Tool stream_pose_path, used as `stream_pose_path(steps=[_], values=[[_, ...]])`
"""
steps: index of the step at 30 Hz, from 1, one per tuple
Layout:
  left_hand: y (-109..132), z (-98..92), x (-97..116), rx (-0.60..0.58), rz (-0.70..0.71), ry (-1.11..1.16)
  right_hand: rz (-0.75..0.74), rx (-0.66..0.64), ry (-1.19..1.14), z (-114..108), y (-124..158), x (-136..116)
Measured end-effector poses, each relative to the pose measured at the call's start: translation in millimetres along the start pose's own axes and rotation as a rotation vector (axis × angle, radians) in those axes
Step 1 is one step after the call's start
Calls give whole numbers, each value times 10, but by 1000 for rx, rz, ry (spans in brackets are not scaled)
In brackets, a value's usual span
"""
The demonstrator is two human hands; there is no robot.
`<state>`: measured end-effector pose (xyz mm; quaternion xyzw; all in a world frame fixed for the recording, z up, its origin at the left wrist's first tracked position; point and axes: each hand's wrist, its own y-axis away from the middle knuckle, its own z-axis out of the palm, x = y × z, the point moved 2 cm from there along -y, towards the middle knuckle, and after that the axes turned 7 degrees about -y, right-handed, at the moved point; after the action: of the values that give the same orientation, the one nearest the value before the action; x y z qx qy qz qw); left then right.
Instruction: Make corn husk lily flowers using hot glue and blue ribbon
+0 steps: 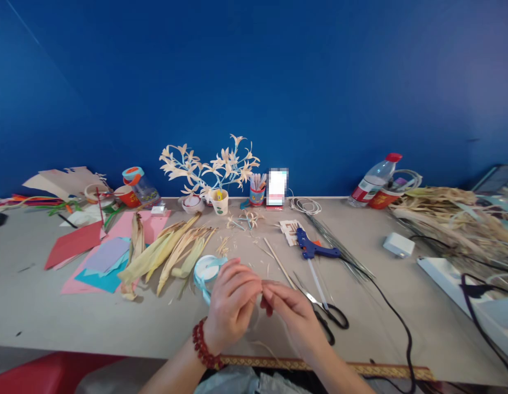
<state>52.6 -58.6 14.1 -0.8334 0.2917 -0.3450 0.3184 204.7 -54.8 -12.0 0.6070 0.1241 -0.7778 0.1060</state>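
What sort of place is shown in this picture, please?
Probably a handicraft workspace, though I cannot tell whether at home or in a studio: a glue gun, scissors and dry husks lie on the table.

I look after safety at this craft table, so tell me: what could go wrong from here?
The right hand could knock the scissors lying close beside it. It might also catch the black cord and tug the glue gun. The left hand may snag the loose light blue ribbon next to it.
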Motion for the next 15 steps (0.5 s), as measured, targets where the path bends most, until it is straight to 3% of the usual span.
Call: stream_pose_path(steps=[4,8,11,15], values=[[190,-169,-123,-14,-181,64,-29,-132,193,-49,19,-32],[588,-588,-305,-21,-348,-96,-14,-134,358,-237,38,-44],[1181,-1061,-490,-48,-558,-248,5,-126,441,-402,28,-55],[2247,-1756,-653,90,-953,-494,7,-135,539,-524,-23,-64]])
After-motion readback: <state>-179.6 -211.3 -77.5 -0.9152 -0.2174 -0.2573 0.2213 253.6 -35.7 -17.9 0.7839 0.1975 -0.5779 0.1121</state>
